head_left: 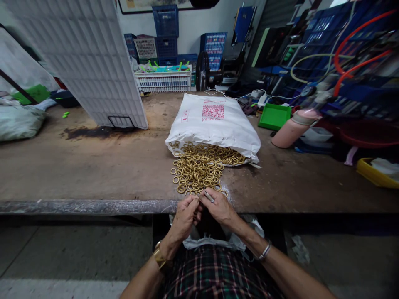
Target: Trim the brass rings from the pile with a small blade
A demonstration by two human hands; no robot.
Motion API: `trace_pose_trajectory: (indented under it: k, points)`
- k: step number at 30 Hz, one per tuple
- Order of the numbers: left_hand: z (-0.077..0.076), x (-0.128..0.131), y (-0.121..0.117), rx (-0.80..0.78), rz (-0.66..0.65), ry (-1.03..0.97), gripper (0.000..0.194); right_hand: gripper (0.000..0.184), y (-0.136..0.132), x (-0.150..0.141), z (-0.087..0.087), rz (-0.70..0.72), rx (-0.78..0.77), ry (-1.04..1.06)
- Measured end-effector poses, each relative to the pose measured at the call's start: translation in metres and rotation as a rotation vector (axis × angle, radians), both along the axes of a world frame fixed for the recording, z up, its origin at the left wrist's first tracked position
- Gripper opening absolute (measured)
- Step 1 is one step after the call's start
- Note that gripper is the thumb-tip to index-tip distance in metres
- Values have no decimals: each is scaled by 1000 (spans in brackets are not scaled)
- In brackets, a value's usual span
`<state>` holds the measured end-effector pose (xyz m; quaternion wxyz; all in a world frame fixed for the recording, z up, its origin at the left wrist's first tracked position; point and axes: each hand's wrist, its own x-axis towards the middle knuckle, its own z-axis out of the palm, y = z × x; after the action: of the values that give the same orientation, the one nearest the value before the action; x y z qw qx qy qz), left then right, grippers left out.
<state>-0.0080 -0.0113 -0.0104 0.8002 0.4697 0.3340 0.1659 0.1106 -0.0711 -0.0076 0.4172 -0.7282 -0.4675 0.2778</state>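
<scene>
A pile of gold-coloured rings spills from the mouth of a white woven sack onto the table. At the near edge of the pile, my left hand is closed in a pinch. What lies between its fingertips is too small to make out. Close beside it, fingertips nearly touching, my right hand is closed around a small silvery metal tool, of which only a short piece shows. Both hands are over the table's front edge. Below them, a whitish bag opening shows at my lap.
The brown table reaches to both sides. A tall white corrugated panel stands at the left. To the right are a pink bottle, a green tray and a yellow basin. Crates stand behind.
</scene>
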Motion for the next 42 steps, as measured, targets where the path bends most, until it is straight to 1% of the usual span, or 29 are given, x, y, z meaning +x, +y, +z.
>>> trace_pose_trajectory:
  k: [5, 14, 21, 23, 26, 30, 32, 39, 42]
  points:
    - [-1, 0, -1, 16, -9, -4, 33, 27, 1, 0, -6, -10, 30, 28]
    - [-2, -1, -1, 3, -8, -44, 32, 25, 3, -2, -6, -11, 51, 47]
    - [-4, -3, -2, -21, 6, -60, 34, 26, 4, -3, -5, -35, 33, 63]
    - [-2, -3, -1, -31, 5, -60, 34, 26, 4, -2, -5, -52, 29, 21]
    - [0, -3, 0, -39, 20, -48, 33, 24, 2, -1, -6, -64, 6, -124]
    - [0, -3, 1, -6, 53, -37, 33, 15, -1, -2, -5, 43, -66, -342]
    - [-2, -4, 2, 26, 53, -47, 35, 15, -3, -3, -5, 94, -98, -414]
    - [-8, -5, 1, 137, 55, -47, 36, 21, -4, -6, -9, 174, -195, -562]
    - [-5, -6, 1, 203, 61, -46, 37, 24, -3, -6, -5, 226, -245, -604]
